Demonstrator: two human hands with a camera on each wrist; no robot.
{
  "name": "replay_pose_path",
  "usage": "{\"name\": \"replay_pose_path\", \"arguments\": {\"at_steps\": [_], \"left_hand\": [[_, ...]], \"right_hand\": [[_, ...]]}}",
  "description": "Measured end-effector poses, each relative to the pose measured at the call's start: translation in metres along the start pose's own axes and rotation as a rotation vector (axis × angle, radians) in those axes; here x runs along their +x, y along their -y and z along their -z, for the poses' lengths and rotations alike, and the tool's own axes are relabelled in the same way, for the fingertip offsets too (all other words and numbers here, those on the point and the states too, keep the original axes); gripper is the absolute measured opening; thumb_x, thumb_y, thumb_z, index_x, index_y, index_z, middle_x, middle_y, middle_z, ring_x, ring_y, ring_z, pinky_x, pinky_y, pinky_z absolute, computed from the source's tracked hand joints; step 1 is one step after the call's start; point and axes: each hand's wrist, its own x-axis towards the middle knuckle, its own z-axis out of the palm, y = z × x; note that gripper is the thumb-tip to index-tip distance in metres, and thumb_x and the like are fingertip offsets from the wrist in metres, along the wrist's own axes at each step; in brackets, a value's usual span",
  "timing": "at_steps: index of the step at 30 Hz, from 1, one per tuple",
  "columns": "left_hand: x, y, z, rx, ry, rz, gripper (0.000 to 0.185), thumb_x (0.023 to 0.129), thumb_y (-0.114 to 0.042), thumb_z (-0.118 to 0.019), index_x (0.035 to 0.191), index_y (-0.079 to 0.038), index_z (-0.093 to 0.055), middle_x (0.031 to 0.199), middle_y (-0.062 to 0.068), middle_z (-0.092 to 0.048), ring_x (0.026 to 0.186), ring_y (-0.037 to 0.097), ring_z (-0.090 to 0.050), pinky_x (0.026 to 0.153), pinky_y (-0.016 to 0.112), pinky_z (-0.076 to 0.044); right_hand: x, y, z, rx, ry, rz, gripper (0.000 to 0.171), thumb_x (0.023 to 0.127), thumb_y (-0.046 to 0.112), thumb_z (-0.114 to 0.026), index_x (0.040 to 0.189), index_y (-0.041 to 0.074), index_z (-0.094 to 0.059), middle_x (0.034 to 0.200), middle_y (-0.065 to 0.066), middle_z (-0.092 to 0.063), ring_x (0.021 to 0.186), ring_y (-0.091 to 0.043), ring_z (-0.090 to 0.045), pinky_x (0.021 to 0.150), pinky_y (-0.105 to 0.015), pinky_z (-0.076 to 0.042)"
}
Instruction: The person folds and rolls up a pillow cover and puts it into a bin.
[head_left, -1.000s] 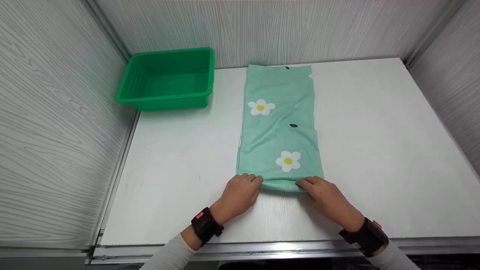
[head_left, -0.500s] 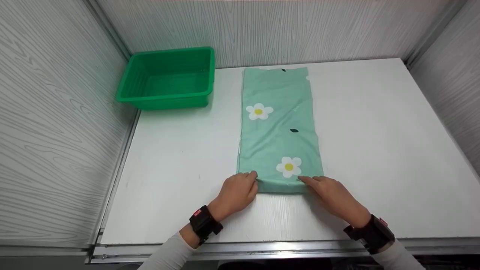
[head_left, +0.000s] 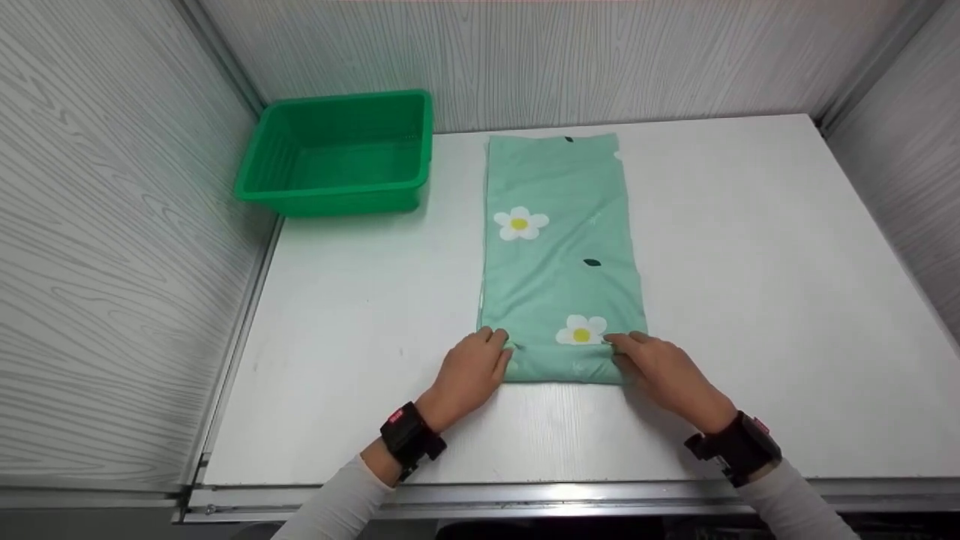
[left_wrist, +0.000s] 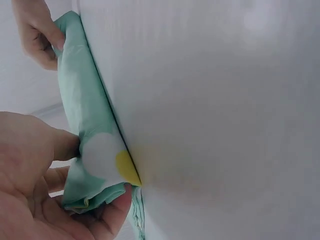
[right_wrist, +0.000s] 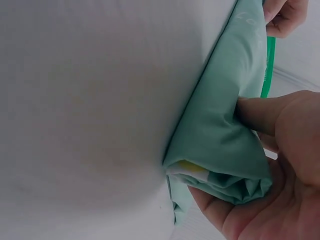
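Observation:
A mint-green cloth (head_left: 555, 187) with white, yellow-centred flowers and dark leaves lies lengthwise on the white table, its near end rolled into a thick fold. At the left end of that roll, my left hand (head_left: 472, 367) pinches the fabric; in the left wrist view the thumb presses on top of the roll (left_wrist: 82, 95) and the fingers curl beneath. My right hand (head_left: 667, 371) holds the right end. In the right wrist view its thumb lies on the cloth (right_wrist: 215, 115), with fingers curled under the layered edge.
A green plastic basket (head_left: 337, 201) stands at the back left of the white table (head_left: 765, 300). Wood-grain panels (head_left: 525, 60) rise at the back and both sides. A metal rail (head_left: 570, 495) runs along the front edge.
Both hands have turned more of the near end over, so the roll is wider and now covers the lower edge of the nearer flower. The cloth's far end has shifted slightly toward me.

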Motion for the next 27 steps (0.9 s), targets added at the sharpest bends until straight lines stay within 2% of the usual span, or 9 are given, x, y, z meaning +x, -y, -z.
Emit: {"name": "replay_pose_path", "arguments": {"at_steps": [2,5,7,10,13,16,18,23,27], "left_hand": [[-0.002,0.000,-0.001,0.082,-0.046,-0.046,0.016,0.105,-0.016,-0.063,0.112,-0.002,-0.067,0.095,0.010,-0.063,0.083,0.023,-0.062,0.067,0.034,-0.055],[-0.004,-0.005,-0.002,0.212,-0.082,-0.153,0.019,0.102,-0.013,-0.066,0.117,-0.001,-0.068,0.108,0.011,-0.066,0.101,0.026,-0.066,0.086,0.037,-0.057],[-0.006,-0.011,0.000,0.284,-0.061,-0.216,0.025,0.100,-0.015,-0.068,0.120,-0.001,-0.069,0.117,0.012,-0.068,0.113,0.027,-0.067,0.098,0.041,-0.055],[-0.009,-0.019,0.004,0.351,0.028,-0.265,0.037,0.098,-0.022,-0.073,0.127,0.001,-0.068,0.126,0.013,-0.069,0.124,0.027,-0.065,0.108,0.045,-0.050],[-0.012,-0.021,0.004,0.381,0.067,-0.270,0.038,0.095,-0.016,-0.075,0.129,0.001,-0.067,0.127,0.013,-0.070,0.124,0.027,-0.066,0.106,0.043,-0.052],[-0.010,-0.019,0.001,0.364,0.059,-0.266,0.033,0.093,-0.002,-0.073,0.126,0.001,-0.068,0.120,0.012,-0.072,0.116,0.025,-0.069,0.098,0.037,-0.056],[-0.007,-0.018,-0.001,0.359,0.056,-0.266,0.031,0.091,0.005,-0.072,0.122,0.001,-0.069,0.114,0.011,-0.073,0.109,0.022,-0.071,0.091,0.034,-0.058],[0.001,-0.017,-0.002,0.351,0.064,-0.267,0.023,0.092,0.005,-0.070,0.114,0.000,-0.072,0.099,0.008,-0.073,0.092,0.018,-0.072,0.075,0.029,-0.060],[0.007,-0.015,0.000,0.307,0.048,-0.267,0.016,0.093,0.005,-0.068,0.107,-0.001,-0.071,0.090,0.006,-0.072,0.084,0.017,-0.073,0.068,0.030,-0.060]], "right_hand": [[0.002,-0.003,-0.003,-0.016,-0.041,0.009,0.031,0.096,0.005,-0.075,0.127,0.004,-0.069,0.094,-0.007,-0.067,0.080,-0.021,-0.065,0.068,-0.038,-0.056],[0.003,-0.008,-0.006,-0.043,-0.113,0.031,0.031,0.092,0.004,-0.079,0.122,0.004,-0.071,0.090,-0.006,-0.062,0.078,-0.020,-0.059,0.064,-0.036,-0.053],[0.002,-0.010,-0.007,-0.051,-0.152,0.043,0.032,0.088,0.002,-0.082,0.118,0.003,-0.072,0.092,-0.007,-0.063,0.079,-0.023,-0.059,0.064,-0.036,-0.053],[0.004,-0.011,-0.007,-0.058,-0.199,0.071,0.034,0.083,-0.001,-0.086,0.113,0.003,-0.072,0.095,-0.009,-0.064,0.083,-0.026,-0.062,0.066,-0.038,-0.054],[0.010,-0.006,-0.007,-0.068,-0.220,0.118,0.033,0.080,-0.006,-0.086,0.108,0.004,-0.072,0.096,-0.008,-0.065,0.085,-0.028,-0.064,0.069,-0.039,-0.054],[0.011,-0.001,-0.007,-0.089,-0.217,0.160,0.032,0.078,-0.008,-0.086,0.103,0.006,-0.073,0.096,-0.006,-0.067,0.086,-0.027,-0.064,0.070,-0.039,-0.053],[0.009,0.003,-0.006,-0.101,-0.197,0.174,0.030,0.078,-0.004,-0.088,0.101,0.008,-0.074,0.096,-0.005,-0.068,0.088,-0.026,-0.064,0.071,-0.039,-0.052],[0.003,0.007,-0.004,-0.107,-0.102,0.164,0.044,0.073,0.010,-0.095,0.111,0.007,-0.074,0.105,-0.006,-0.069,0.098,-0.028,-0.065,0.080,-0.042,-0.055],[0.000,0.007,-0.002,-0.105,-0.058,0.129,0.054,0.070,0.005,-0.097,0.118,0.004,-0.072,0.112,-0.008,-0.068,0.103,-0.028,-0.066,0.086,-0.042,-0.058]]}}
